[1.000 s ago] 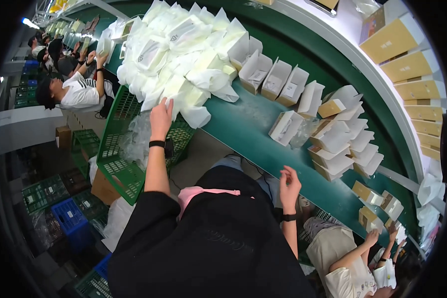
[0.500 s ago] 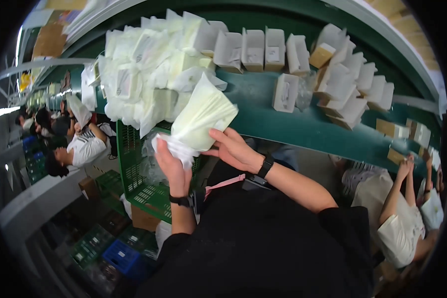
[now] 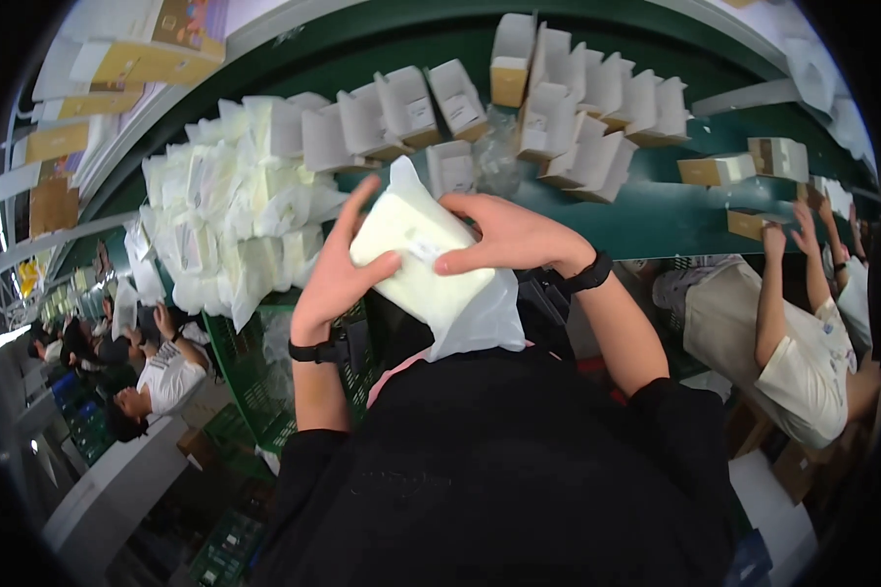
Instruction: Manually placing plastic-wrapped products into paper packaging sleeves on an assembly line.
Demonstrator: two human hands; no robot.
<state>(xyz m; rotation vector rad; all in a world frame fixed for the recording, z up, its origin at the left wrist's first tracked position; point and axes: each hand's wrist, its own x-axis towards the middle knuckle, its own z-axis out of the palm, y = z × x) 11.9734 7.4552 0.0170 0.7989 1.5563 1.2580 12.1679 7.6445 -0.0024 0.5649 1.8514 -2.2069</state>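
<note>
Wrapped package [image 3: 416, 245] is turned versus half a second ago: loose wrap tail [image 3: 480, 321] now points at the chest, not at the left palm. Right hand [image 3: 524, 233] grips it, thumb on the broad face, index finger along the far edge. Left hand [image 3: 338, 272]: thumb touches the same face, index raised clear; can't tell if its other fingers close behind. Package sits between both hands, off the worktop [image 3: 656, 221]. Thumbs on the face probably keep wrap pressed and block steady. Further out: pile of similar packages [image 3: 235, 201] on the worktop at left, likely for easy left-hand reach. Open cartons [image 3: 403, 108] stand beside it, flaps up, presumably so the mouths stay accessible. Clear plastic [image 3: 499, 152] lies among cartons. Green crate [image 3: 233, 367] below the pile. Co-worker [image 3: 808, 362] at right, hands by a small box [image 3: 747, 223].
</note>
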